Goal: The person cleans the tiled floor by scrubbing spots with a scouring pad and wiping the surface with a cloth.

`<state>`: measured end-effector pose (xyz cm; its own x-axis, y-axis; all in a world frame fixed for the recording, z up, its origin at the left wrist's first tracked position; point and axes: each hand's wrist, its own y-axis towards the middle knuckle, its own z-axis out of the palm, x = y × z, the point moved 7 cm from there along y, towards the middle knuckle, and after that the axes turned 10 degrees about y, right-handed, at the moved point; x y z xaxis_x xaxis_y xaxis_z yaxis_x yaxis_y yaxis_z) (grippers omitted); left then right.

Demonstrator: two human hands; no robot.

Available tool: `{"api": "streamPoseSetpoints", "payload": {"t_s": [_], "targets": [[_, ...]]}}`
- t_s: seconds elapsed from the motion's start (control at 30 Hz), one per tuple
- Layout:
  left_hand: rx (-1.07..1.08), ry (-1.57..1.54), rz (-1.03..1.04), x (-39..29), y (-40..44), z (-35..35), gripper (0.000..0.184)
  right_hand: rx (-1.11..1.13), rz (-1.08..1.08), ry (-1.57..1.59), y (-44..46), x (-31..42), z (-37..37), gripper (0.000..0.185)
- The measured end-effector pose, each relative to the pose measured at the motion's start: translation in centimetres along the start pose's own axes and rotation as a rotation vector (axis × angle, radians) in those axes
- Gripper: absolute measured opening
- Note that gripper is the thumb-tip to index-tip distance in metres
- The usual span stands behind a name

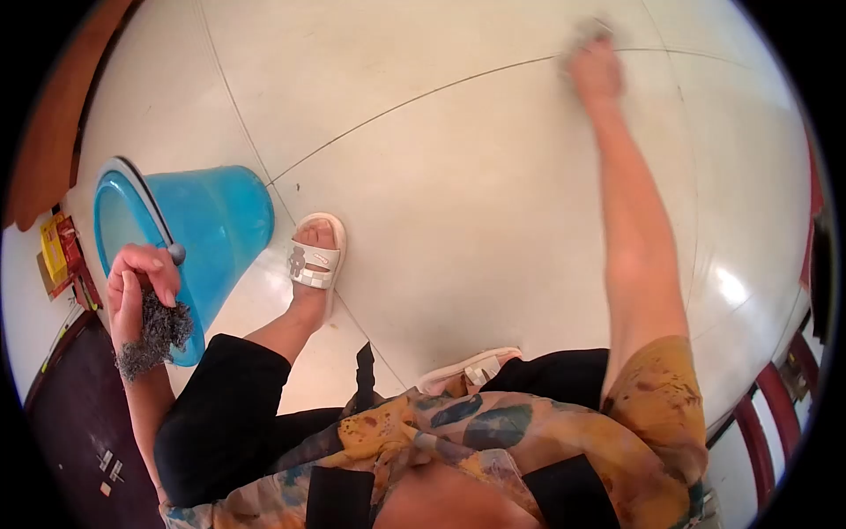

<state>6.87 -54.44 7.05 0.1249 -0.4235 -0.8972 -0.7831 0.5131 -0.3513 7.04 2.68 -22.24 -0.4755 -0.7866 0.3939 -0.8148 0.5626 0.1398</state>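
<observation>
My left hand [143, 278] is at the near rim of the blue plastic bucket [216, 212], fingers curled. A dark grey, shaggy wad [166, 328], rather like steel wool, lies against its palm and around the wrist; its exact kind is unclear. The bucket stands on the floor with its grey handle [145, 196] resting along the rim. Far out to the front right, my right hand [598, 70] is down at the floor with its arm stretched long. Beneath its closed fingers is a greyish cloth [592, 33], smeared by motion.
Large pale tiles [467, 194] with dark joints make up the floor. My sandalled foot [317, 251] is close to the bucket. At the left edge are brown wooden furniture [48, 115], a yellow and red box [58, 251] and a dark mat-like surface [84, 423]. Dark red bars [775, 410] stand at right.
</observation>
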Motion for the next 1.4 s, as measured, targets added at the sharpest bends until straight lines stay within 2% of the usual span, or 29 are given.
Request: {"api": "streamPoseSetpoints", "payload": {"t_s": [0.03, 0.07, 0.1, 0.17, 0.2, 0.23, 0.27, 0.3, 0.33, 0.43, 0.5, 0.53, 0.57, 0.6, 0.67, 0.77, 0.87, 1.0, 1.13, 1.3, 1.4], "targets": [[0.0, 0.017, 0.016, -0.4, 0.2, 0.3, 0.03, -0.006, -0.051, 0.111, -0.3, 5.2, 2.0, 0.025], [0.0, 0.035, 0.03, -0.6, 0.4, 0.6, 0.03, 0.162, -0.001, 0.175, -2.2, 12.6, 1.9, 0.027], [-0.001, 0.056, 0.047, -1.0, 0.5, 0.7, 0.031, 0.093, -0.235, 0.285, -4.6, 17.4, 3.9, 0.028], [-0.027, 0.098, 0.115, -1.8, 0.6, 0.4, 0.031, 0.268, -0.407, 0.332, -11.4, 25.0, 7.4, 0.04], [-0.048, 0.078, 0.158, -2.4, 0.7, 0.2, 0.03, 0.438, -0.464, 0.36, -15.0, 27.6, 8.1, 0.05], [-0.068, 0.056, 0.205, -2.8, 0.9, -0.1, 0.03, 0.503, -0.57, 0.448, -18.9, 29.4, 7.2, 0.053], [-0.117, 0.001, 0.256, -3.2, 0.9, -0.7, 0.028, 0.636, -0.559, 0.475, -22.2, 30.5, 7.2, 0.056], [-0.168, -0.062, 0.241, -3.1, 1.0, -1.4, 0.028, 0.754, -0.569, 0.505, -25.1, 30.6, 6.5, 0.05], [-0.219, -0.123, 0.228, -2.9, 1.2, -1.9, 0.029, 1.023, -0.648, 0.487, -27.3, 30.9, 5.1, 0.04], [-0.257, -0.198, 0.233, -2.9, 2.4, -1.1, 0.028, 1.049, -0.463, 0.633, -27.2, 25.8, 5.0, 0.034], [-0.285, -0.155, 0.257, -3.3, 3.1, 0.9, 0.027, 0.901, -0.309, 0.8, -22.6, 20.3, 2.0, 0.033], [-0.311, -0.103, 0.272, -3.8, 3.6, 2.1, 0.027, 0.795, -0.252, 0.767, -20.1, 16.9, 0.6, 0.032], [-0.333, -0.048, 0.291, -4.3, 4.1, 3.0, 0.027, 0.719, -0.349, 0.65, -17.4, 14.1, -2.2, 0.029], [-0.329, -0.021, 0.261, -4.3, 4.6, 3.8, 0.027, 0.673, -0.352, 0.576, -15.5, 11.5, -5.0, 0.027], [-0.32, 0.003, 0.158, -3.7, 5.8, 5.3, 0.027, 0.649, -0.139, 0.477, -13.4, 5.0, -7.9, 0.025], [-0.255, -0.054, -0.027, -4.0, 5.6, 9.2, 0.024, 0.396, 0.022, 0.222, -14.5, -1.8, -10.8, 0.027], [-0.087, -0.029, -0.207, -7.4, 3.0, 13.3, 0.023, 0.525, 0.032, -0.002, -18.4, -2.6, -10.9, 0.038], [0.097, 0.009, -0.156, -10.1, 3.7, 17.7, 0.022, 0.621, 0.002, -0.066, -19.5, 0.1, -12.9, 0.062], [0.198, -0.161, -0.176, -8.8, 8.1, 19.7, 0.021, 0.662, -0.039, -0.103, -20.1, 2.6, -14.3, 0.076], [0.202, -0.316, -0.369, -3.4, 16.0, 19.3, 0.018, 0.654, -0.007, -0.204, -19.9, 1.5, -10.8, 0.076], [0.061, -0.461, -0.43, 1.2, 23.1, 17.2, 0.017, 0.623, 0.031, -0.242, -19.9, 2.0, -10.1, 0.074]]}}
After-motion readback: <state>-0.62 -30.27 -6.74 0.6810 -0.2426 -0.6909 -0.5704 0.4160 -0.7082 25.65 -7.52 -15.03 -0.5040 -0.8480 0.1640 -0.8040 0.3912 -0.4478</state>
